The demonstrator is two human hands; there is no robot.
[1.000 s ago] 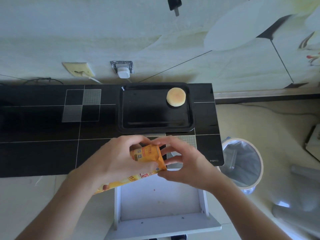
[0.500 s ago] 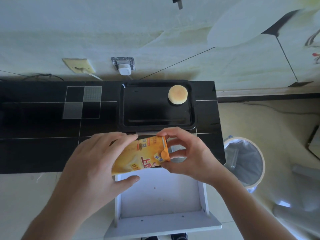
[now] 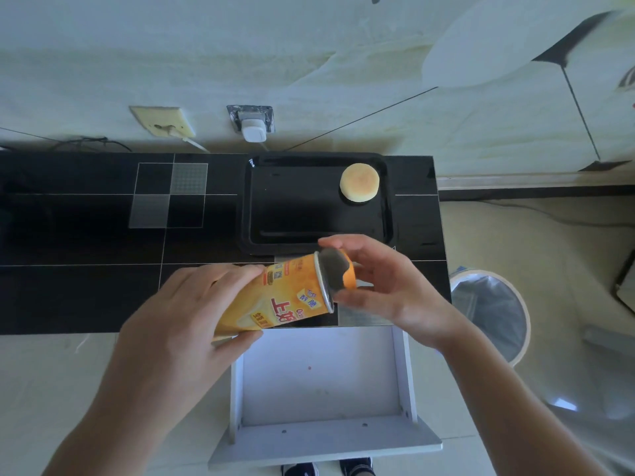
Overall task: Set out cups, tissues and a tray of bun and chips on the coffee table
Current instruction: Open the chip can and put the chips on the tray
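Left hand (image 3: 178,324) fingers grip tilted chips can (image 3: 278,300); right hand (image 3: 388,286) pinches its lid (image 3: 347,274).

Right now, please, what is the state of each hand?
Left hand: grips the chips can around its body.
Right hand: pinches the orange lid, lifted off the can's mouth.

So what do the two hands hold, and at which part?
Left hand grips the yellow cardboard chips can around its body; right hand holds the orange plastic lid at the can's mouth.

Tilted yellow chip can (image 3: 285,297), lid part-lifted; bun (image 3: 359,183) on black tray (image 3: 261,214).
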